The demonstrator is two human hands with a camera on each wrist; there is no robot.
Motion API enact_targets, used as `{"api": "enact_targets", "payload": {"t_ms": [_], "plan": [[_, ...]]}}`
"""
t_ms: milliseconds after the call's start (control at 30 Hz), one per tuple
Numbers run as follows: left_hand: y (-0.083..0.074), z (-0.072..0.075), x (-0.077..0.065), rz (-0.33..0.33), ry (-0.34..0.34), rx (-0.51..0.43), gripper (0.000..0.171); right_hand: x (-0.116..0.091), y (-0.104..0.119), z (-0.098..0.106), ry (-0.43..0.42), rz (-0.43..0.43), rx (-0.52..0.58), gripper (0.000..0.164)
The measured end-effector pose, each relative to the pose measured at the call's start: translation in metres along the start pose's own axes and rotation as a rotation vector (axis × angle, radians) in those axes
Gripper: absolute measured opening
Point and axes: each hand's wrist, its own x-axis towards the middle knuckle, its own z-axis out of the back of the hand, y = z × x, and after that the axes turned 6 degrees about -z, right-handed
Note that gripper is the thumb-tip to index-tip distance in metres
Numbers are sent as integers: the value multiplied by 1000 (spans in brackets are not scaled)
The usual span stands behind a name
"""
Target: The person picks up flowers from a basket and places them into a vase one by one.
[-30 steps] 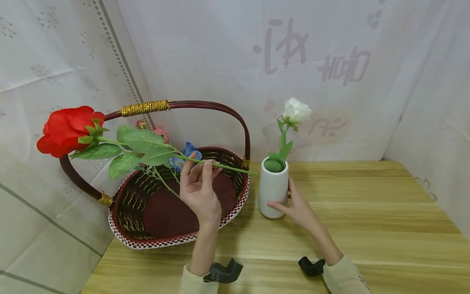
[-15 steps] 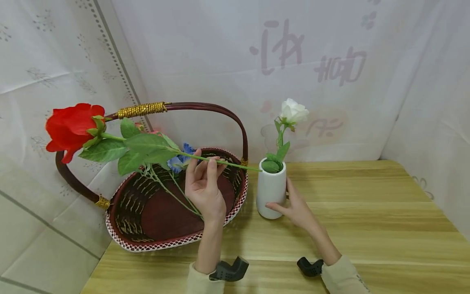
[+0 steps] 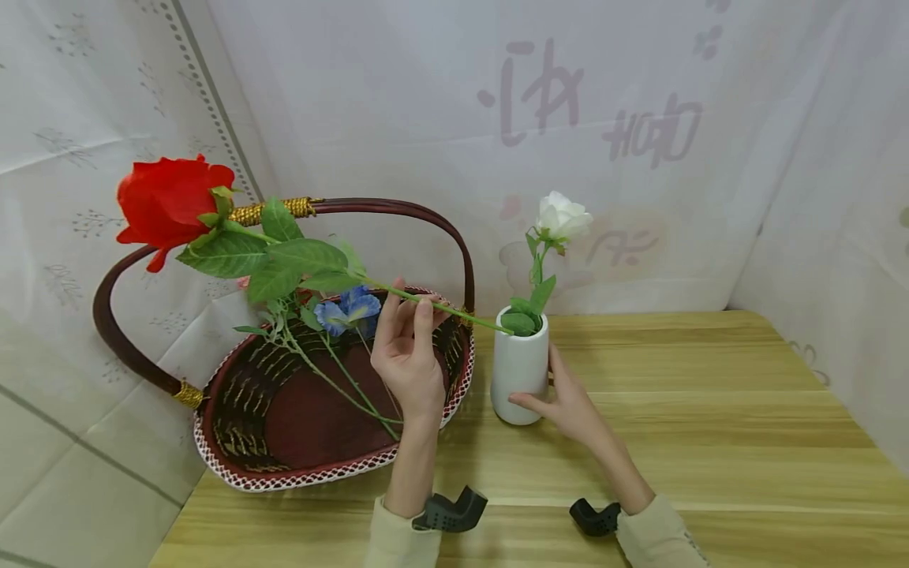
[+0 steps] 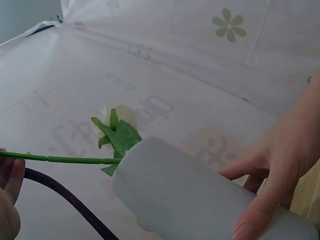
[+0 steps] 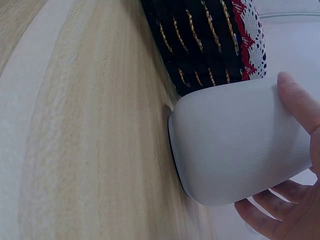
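Note:
My left hand [image 3: 412,359] pinches the green stem of a red rose [image 3: 173,205] between thumb and fingers, above the basket's right side. The rose slants, its bloom up to the left and the stem's lower end right at the vase mouth. In the left wrist view that stem [image 4: 75,160] meets the rim beside green leaves. With fingers and thumb around its lower side, my right hand [image 3: 571,402] holds the white vase [image 3: 521,379] upright on the table. A white rose [image 3: 562,217] with leaves stands in the vase.
Left of the vase sits a dark red woven basket [image 3: 298,477] with a tall arched handle and lace-trimmed rim. Inside it lie a blue flower [image 3: 348,310] and several stems. White curtains [image 3: 398,95] hang behind the wooden table [image 3: 682,410].
My left hand has moved right, carrying the red rose with it. The bloom has risen and the stem's end has come to the vase's rim. My right hand keeps its hold on the vase.

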Motion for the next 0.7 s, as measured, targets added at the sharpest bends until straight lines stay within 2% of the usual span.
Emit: {"api": "enact_targets", "payload": {"t_ms": [233, 533, 700], "plan": [[5, -5, -1, 27, 30, 22, 39, 9, -34, -7, -8, -6, -3, 107], [12, -10, -7, 107, 132, 131, 41, 11, -38, -6, -12, 12, -19, 107], [17, -13, -9, 126, 185, 139, 41, 12, -40, -6, -15, 18, -24, 108]]}}
